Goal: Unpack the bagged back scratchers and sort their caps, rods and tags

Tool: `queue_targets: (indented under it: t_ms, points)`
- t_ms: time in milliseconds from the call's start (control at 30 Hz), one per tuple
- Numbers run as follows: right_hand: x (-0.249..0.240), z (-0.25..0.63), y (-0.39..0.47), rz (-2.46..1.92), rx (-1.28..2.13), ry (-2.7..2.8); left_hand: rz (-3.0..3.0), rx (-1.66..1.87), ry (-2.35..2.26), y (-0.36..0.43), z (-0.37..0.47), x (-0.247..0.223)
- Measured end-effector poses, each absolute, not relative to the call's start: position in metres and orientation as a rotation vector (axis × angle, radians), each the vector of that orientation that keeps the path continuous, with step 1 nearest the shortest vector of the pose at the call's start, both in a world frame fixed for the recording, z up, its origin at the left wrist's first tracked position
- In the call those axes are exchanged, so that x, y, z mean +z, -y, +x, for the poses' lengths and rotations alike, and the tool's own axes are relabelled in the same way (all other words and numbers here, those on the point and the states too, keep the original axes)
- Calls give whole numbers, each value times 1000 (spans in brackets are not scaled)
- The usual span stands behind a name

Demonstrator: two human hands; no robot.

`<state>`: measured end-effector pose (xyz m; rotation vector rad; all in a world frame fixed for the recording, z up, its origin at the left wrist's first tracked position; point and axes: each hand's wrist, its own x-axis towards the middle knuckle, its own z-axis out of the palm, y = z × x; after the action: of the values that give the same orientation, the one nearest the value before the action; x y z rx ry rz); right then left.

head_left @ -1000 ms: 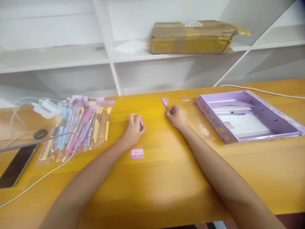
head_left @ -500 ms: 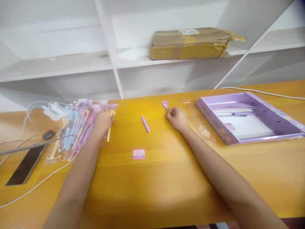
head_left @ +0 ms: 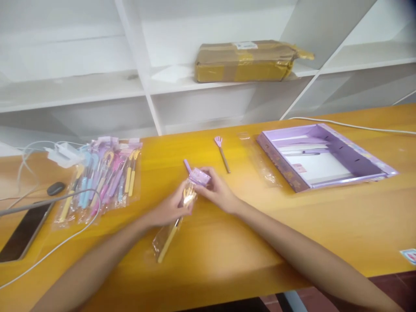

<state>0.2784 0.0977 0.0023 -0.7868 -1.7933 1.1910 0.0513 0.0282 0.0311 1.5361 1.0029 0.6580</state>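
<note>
My left hand (head_left: 177, 206) is closed around a clear bag with a yellow hand-shaped back scratcher (head_left: 168, 245) in it; the handle slants down toward the near edge. My right hand (head_left: 221, 193) pinches the bag's lilac top end (head_left: 200, 177). Just behind my hands a purple tube (head_left: 187, 165) lies partly covered. Farther back and to the right rests a loose back scratcher (head_left: 223, 157) with a pink hand-shaped head and a brownish rod. The small pink card is hidden from view.
Several bagged back scratchers (head_left: 113, 177) lie at left, beside a white charger (head_left: 65, 155), a mouse (head_left: 56, 188), a phone (head_left: 26, 232) and cables. A purple open box (head_left: 279, 167) stands at right, with an empty clear bag (head_left: 264, 169) beside it. A taped carton (head_left: 243, 63) sits on the shelf.
My left hand has brought a bagged yellow back scratcher from the pile to the middle. My right hand has let go of the pink back scratcher and taken the bag's top end.
</note>
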Motion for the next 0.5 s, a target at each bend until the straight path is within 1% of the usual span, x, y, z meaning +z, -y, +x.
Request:
queue_targets:
  t_ms: [100, 233, 500]
  points:
    - [-13, 272, -73, -807, 1170, 1808, 1304, 630, -841, -6, 53, 13]
    - [-31, 273, -70, -821, 1093, 1853, 1190, 624, -799, -5, 41, 5]
    - [-32, 278, -79, -855, 995, 1802, 1096, 551, -808, -11, 36, 5]
